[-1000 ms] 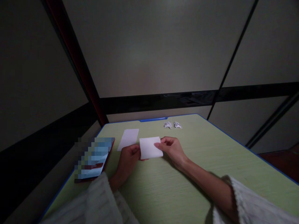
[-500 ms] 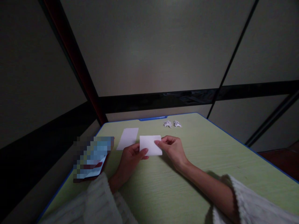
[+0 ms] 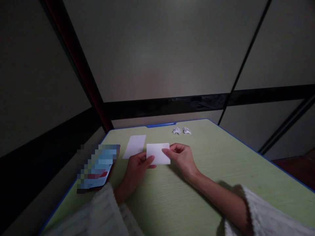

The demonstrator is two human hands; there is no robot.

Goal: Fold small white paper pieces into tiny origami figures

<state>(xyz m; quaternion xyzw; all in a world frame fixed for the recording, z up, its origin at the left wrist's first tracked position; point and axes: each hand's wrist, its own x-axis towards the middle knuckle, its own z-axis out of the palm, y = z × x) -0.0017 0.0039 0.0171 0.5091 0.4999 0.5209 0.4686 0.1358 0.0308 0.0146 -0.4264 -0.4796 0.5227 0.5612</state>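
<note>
A small white rectangle of paper is held up between my two hands above the table. My left hand grips its lower left corner, thumb on the near face and fingers behind. At the right edge, my right hand pinches the paper with its thumb on the face and curled fingers at the back. Whether the paper is folded double I cannot tell for sure. Just behind my left hand lies another white paper sheet, flat on the table.
Two small folded paper figures stand side by side near the far edge of the light green table. On the left lies a phone or tablet with a blurred screen. Behind the table rise pale cabinet panels with a dark band.
The paper has shifted very slightly left and down with both hands still on it. Otherwise the scene is the same.
</note>
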